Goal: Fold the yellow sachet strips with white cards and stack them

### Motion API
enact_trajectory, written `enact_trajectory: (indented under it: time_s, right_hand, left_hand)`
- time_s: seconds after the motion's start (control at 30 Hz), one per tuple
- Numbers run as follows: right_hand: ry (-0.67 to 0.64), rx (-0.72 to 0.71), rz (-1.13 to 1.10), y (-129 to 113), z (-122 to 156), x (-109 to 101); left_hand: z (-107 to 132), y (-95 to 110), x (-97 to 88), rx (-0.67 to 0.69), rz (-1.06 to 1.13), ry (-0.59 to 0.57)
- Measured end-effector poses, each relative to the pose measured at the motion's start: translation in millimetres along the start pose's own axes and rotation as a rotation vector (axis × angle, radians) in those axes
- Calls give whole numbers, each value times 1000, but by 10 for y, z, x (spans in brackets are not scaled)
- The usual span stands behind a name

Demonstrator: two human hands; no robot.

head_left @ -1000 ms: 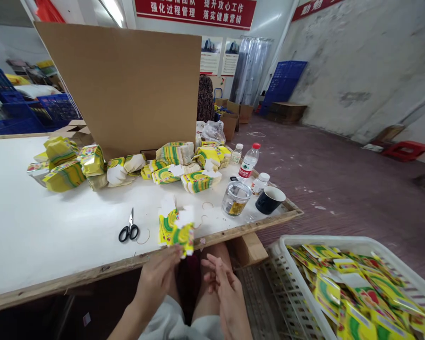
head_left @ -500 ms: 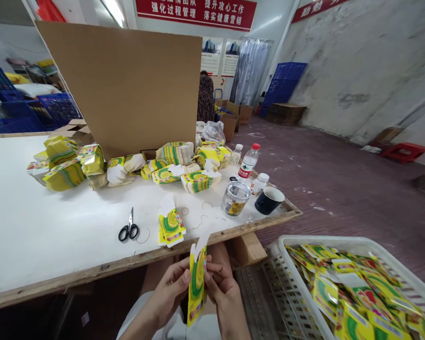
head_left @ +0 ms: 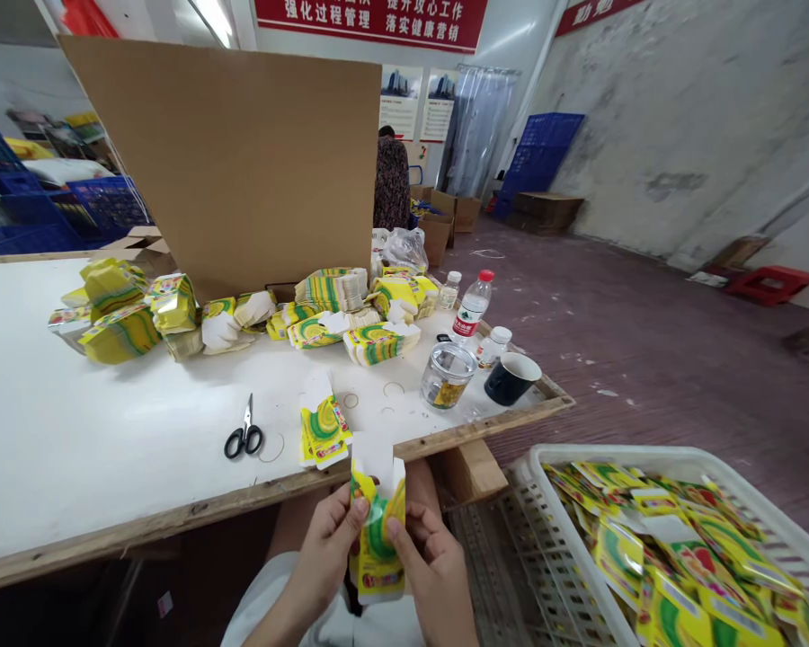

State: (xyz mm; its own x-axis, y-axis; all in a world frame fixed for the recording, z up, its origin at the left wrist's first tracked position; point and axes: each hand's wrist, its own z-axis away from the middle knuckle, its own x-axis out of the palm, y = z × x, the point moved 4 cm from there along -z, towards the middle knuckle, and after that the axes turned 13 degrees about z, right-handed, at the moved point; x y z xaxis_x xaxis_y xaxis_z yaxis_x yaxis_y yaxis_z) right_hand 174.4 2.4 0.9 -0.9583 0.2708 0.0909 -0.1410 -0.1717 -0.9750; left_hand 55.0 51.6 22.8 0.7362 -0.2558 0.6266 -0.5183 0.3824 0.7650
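Observation:
A yellow and green printed carton (head_left: 381, 548), with white flaps standing up at its top, is held upright over my lap, just in front of the table edge. My left hand (head_left: 333, 535) pinches its left side, thumb on the front. My right hand (head_left: 431, 553) grips its right side, thumb pressed on the printed face. Beyond it on the table lies a small stack of flat cartons (head_left: 324, 429) of the same print. To the left of that stack are black-handled scissors (head_left: 244, 434).
Bundled cartons (head_left: 121, 328) line the back of the white table (head_left: 175, 431) before a cardboard sheet (head_left: 243, 171). At its right corner stand a clear jar (head_left: 448, 376), a dark mug (head_left: 512, 378) and a water bottle (head_left: 473, 307). A white basket (head_left: 546, 539) of cartons is at lower right.
The carton has turned from nearly edge-on to show its broad printed face. My fingers have shifted with it, the right thumb now lying on the front.

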Motion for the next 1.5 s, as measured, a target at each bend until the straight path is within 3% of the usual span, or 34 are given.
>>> enact_trajectory:
  time_s: [0.17, 0.3, 0.4, 0.57, 0.63, 0.77, 0.9, 1.03, 1.13, 1.23, 1.37, 1.5]
  right_hand:
    - [73, -35, 121, 13, 0, -51]
    - [186, -179, 206, -70, -10, -118]
    - [88, -272, 183, -154, -2, -132]
    - [-117, -274, 232, -265, -1, -189]
    - [-134, -292, 302, -308, -11, -207]
    - [-12, -380, 378, -350, -23, -230]
    - [113, -362, 256, -294, -25, -294]
    - [108, -444, 349, -354, -17, -347]
    - [18, -351, 423, -330, -39, -307]
    - [-28, -224, 452, -217, -69, -247]
    - [11, -210, 526, -114, -97, -232]
    - [-8, -229, 589, -130, -102, -220]
  left_hand:
    - [0, -17, 7, 63, -141, -5]
    - [29, 54, -28, 99, -248, -47]
    - [64, 133, -29, 56, -273, -147]
    - [105, 178, -1, -48, -222, -257]
    - [115, 155, 23, -50, -189, -291]
    - [120, 103, 30, -68, -127, -277]
    - [102, 99, 0, -105, -183, -291]
    - [58, 152, -59, 22, -333, -186]
    - [52, 161, -34, 63, -385, -146]
    - [66, 157, 28, 44, -377, -183]
    - [77, 149, 38, 7, -347, -247]
    - [68, 121, -11, 2, -308, -241]
